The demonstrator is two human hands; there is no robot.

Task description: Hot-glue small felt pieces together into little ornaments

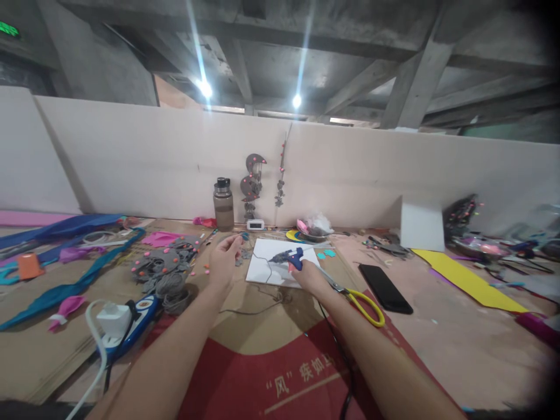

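Observation:
My right hand point(306, 274) grips a blue glue gun point(289, 255), its nozzle pointing left over a white board point(262, 271) that lies flat on the table. My left hand point(224, 258) is raised just left of the board, fingers pinched on a small grey piece point(243, 237). A thin dark cord runs from the gun across the board and back toward me.
Yellow-handled scissors point(363, 303) and a black phone point(385, 287) lie right of my right hand. Grey felt pieces point(168, 274), a power strip point(126, 324) and blue strips sit left. A bottle point(223, 204) and a small clock point(255, 224) stand by the back wall.

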